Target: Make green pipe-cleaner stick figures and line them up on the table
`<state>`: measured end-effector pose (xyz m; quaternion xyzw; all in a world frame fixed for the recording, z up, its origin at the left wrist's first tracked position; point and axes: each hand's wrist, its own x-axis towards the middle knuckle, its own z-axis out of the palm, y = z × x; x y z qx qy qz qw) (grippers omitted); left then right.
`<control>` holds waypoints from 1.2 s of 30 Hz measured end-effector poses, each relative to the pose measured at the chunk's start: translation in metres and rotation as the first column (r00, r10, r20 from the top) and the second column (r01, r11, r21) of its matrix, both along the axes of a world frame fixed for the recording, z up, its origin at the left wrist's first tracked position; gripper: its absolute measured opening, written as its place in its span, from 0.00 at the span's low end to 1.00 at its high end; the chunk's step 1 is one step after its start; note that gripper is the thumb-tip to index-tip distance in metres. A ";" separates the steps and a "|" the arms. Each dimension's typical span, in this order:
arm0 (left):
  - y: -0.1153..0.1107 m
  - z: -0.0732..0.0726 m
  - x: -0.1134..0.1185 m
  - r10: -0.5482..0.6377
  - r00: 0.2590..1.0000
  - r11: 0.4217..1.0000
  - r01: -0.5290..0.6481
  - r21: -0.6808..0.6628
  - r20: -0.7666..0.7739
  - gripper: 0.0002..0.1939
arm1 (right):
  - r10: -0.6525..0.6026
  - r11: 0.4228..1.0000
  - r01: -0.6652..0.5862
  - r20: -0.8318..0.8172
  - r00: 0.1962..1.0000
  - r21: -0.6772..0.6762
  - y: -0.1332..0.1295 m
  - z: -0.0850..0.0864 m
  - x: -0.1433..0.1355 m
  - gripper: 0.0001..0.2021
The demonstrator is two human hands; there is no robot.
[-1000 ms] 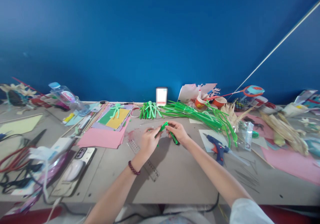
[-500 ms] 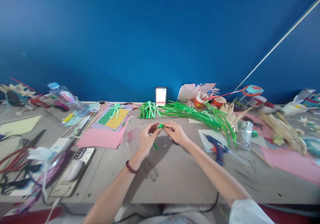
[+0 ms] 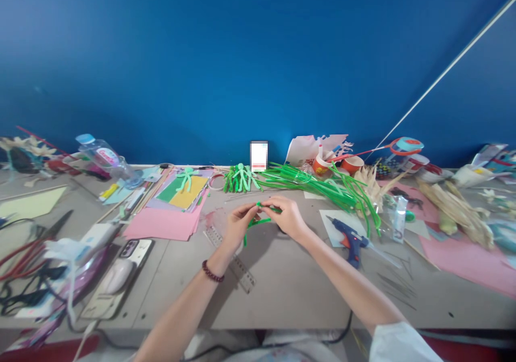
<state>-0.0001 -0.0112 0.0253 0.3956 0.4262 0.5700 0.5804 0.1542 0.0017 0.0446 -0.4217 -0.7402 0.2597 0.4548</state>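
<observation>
A bent green pipe cleaner (image 3: 259,222) is pinched between the fingertips of the left hand (image 3: 241,223) and right hand (image 3: 284,214), held above the table (image 3: 298,292); both forearms are stretched forward, converging, and the fingers are curled.

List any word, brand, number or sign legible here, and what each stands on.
None reads with certainty.
Bottle: pink script on its label, too blurred.
Sheet by the wall: red marks, partly hidden behind a red cup, unreadable.
That cup: pale print, too small.
Ruler: scale marks, no number legible.
Clear tube: print too blurred.
Upright screen: pixelated, nothing to quote.
</observation>
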 end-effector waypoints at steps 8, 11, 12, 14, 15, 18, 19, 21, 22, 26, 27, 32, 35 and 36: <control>0.002 -0.005 -0.001 0.029 0.999 0.999 -0.028 -0.030 0.037 0.13 | -0.027 1.000 0.029 0.152 0.988 -0.006 -0.001 0.011 0.007 0.05; 0.004 -0.005 -0.005 0.052 0.993 0.998 -0.047 -0.046 0.105 0.13 | -0.076 0.996 0.066 0.180 0.981 0.061 -0.001 0.025 0.021 0.07; 0.005 -0.005 -0.006 0.054 0.990 0.997 -0.048 -0.053 0.127 0.12 | -0.117 0.992 0.104 0.186 0.976 0.075 -0.001 0.030 0.027 0.08; 0.007 -0.004 -0.008 0.054 0.985 0.996 -0.041 -0.080 0.167 0.13 | -0.201 0.979 0.191 0.244 0.949 0.065 -0.001 0.036 0.039 0.09; 0.007 -0.004 -0.008 0.052 0.981 0.995 -0.034 -0.099 0.186 0.13 | -0.218 0.975 0.221 0.313 0.924 0.028 -0.002 0.037 0.044 0.10; 0.008 -0.003 -0.008 0.059 0.963 0.988 -0.018 -0.154 0.264 0.13 | -0.148 0.943 0.292 0.588 0.795 -0.158 -0.008 0.029 0.050 0.09; 0.008 -0.003 -0.008 0.064 0.954 0.985 -0.013 -0.171 0.294 0.13 | -0.103 0.925 0.317 0.662 0.743 -0.212 -0.010 0.023 0.050 0.09; 0.009 -0.004 -0.008 0.070 0.934 0.979 0.003 -0.205 0.350 0.14 | -0.043 0.895 0.359 0.749 0.661 -0.265 -0.013 0.009 0.048 0.10; 0.009 -0.004 -0.008 0.071 0.926 0.976 0.013 -0.219 0.371 0.15 | -0.029 0.882 0.380 0.772 0.636 -0.280 -0.014 0.002 0.047 0.10; 0.011 -0.007 -0.009 0.054 0.900 0.972 0.052 -0.228 0.433 0.15 | -0.038 0.852 0.448 0.820 0.571 -0.272 -0.012 -0.018 0.045 0.12; 0.012 -0.007 -0.009 0.043 0.894 0.973 0.064 -0.221 0.447 0.14 | -0.043 0.849 0.457 0.828 0.559 -0.264 -0.011 -0.020 0.044 0.12; 0.011 -0.006 -0.008 0.007 0.879 0.963 0.123 -0.240 0.478 0.12 | -0.027 0.850 0.460 0.851 0.524 -0.256 -0.010 -0.017 0.042 0.11; 0.009 -0.002 -0.008 -0.006 0.881 0.945 0.160 -0.286 0.472 0.13 | -0.030 0.859 0.439 0.830 0.558 -0.264 -0.011 -0.013 0.042 0.09; 0.008 0.000 -0.008 -0.017 0.885 0.940 0.173 -0.295 0.465 0.13 | -0.039 0.860 0.436 0.818 0.574 -0.265 -0.012 -0.013 0.043 0.08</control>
